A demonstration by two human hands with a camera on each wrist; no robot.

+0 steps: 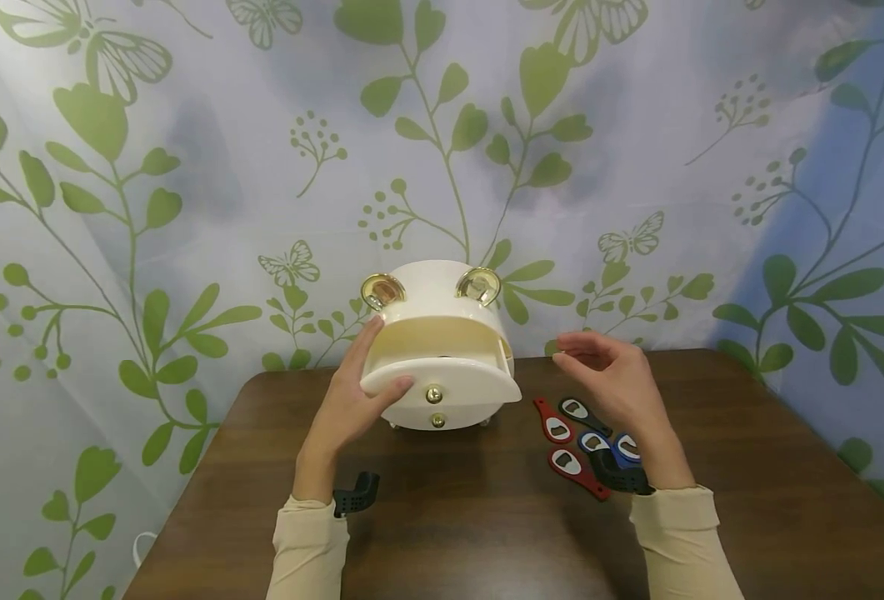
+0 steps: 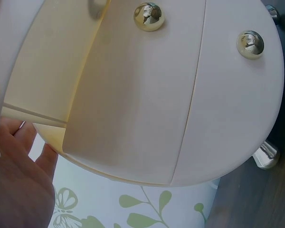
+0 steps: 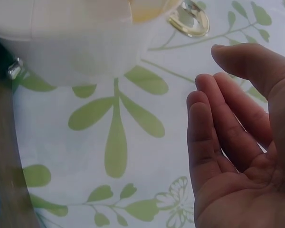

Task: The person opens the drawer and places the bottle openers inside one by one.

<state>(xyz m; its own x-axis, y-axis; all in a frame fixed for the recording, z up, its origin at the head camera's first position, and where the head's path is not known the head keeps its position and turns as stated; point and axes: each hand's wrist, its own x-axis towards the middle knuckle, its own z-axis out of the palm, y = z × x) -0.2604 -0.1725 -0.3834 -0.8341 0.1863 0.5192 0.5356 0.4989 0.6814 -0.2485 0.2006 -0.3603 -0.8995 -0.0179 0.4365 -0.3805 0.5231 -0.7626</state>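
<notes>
A white rounded organizer box (image 1: 432,283) with gold ear-like rounds and gold knobs stands at the back of the table. Its upper drawer (image 1: 456,377) is out, and the cream inside shows. At the box's left side is my left hand (image 1: 346,408), fingers extended along the side and thumb by the drawer front. The left wrist view shows those fingers (image 2: 47,159) beside the cream compartment. My right hand (image 1: 617,383) hovers to the right of the box, touching nothing. Its fingers (image 3: 228,121) are loosely bent with nothing between them and the thumb.
Several bottle openers lie under and beside my right hand: a red one (image 1: 556,428), another red one (image 1: 576,473), a black one (image 1: 575,408) and blue ones (image 1: 593,442). A leaf-patterned curtain (image 1: 224,192) hangs behind the brown table (image 1: 442,533).
</notes>
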